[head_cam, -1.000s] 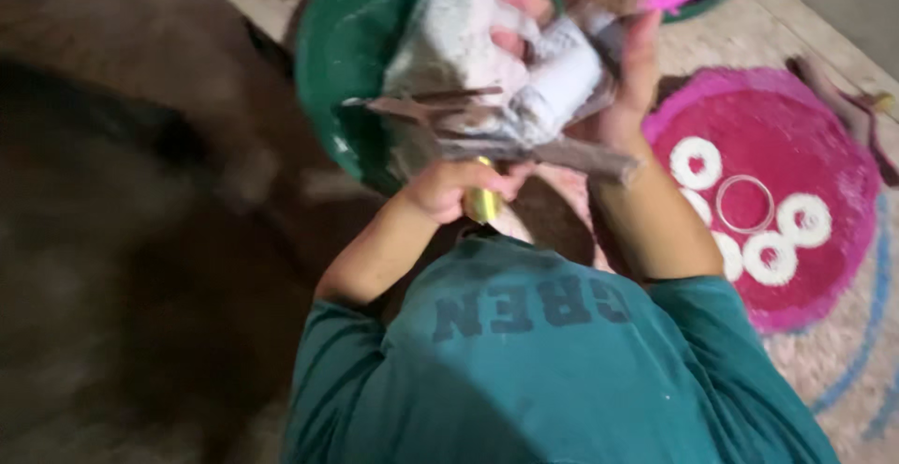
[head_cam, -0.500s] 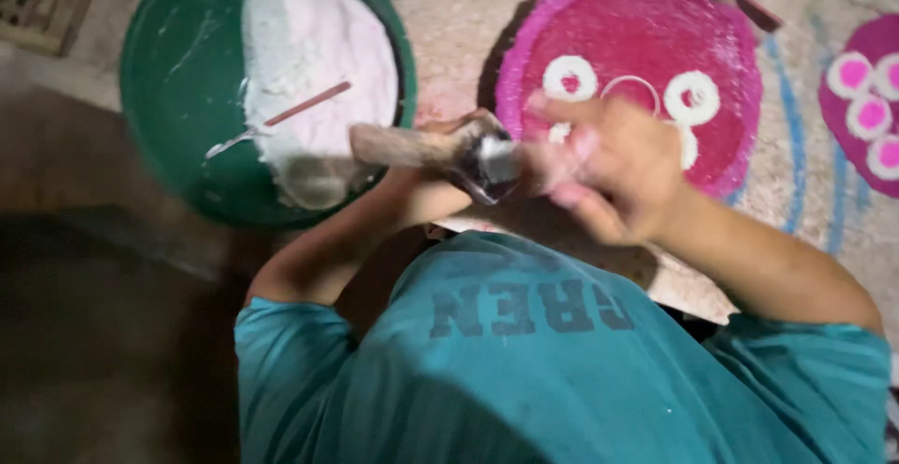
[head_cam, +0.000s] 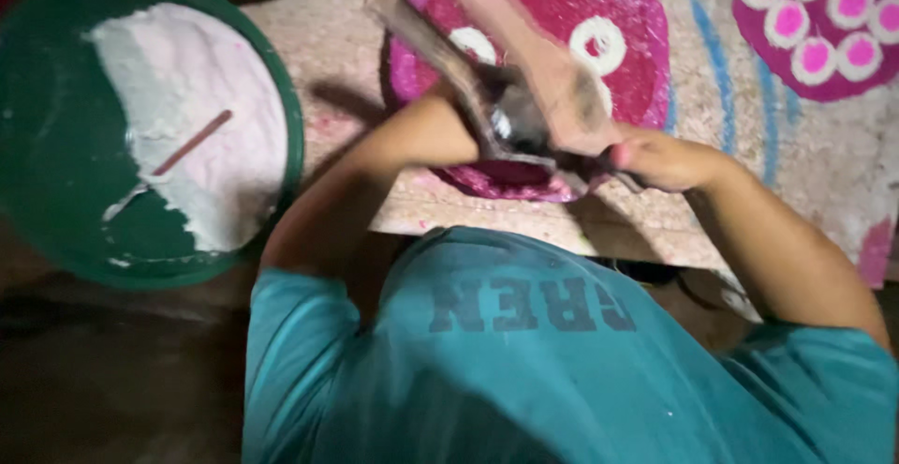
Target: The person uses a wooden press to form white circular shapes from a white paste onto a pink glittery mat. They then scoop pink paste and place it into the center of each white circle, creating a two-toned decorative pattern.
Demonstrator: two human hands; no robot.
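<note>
My left hand point(head_cam: 473, 122) is raised over the near edge of a round magenta powder patch point(head_cam: 562, 0) that has white rings on it. It grips a dark long-handled tool point(head_cam: 440, 61) whose handle slants up to the left. My right hand point(head_cam: 660, 160) is a closed fist just right of the tool's head, with a dark end of the tool running into it. A pale, motion-blurred bar point(head_cam: 524, 43) crosses above both hands, and I cannot tell what it is.
A green basin point(head_cam: 42, 174) at the left holds white powder point(head_cam: 201, 117) with a thin stick lying in it. A second magenta patch point(head_cam: 815, 29) with white-and-pink circles lies at the top right. Blue lines point(head_cam: 716, 61) run across the sandy floor. My teal shirt fills the bottom.
The view has closed in and shifted. The tool's handle has swung from level to slanting up left. Both hands now sit lower, over the near edge of the magenta patch.
</note>
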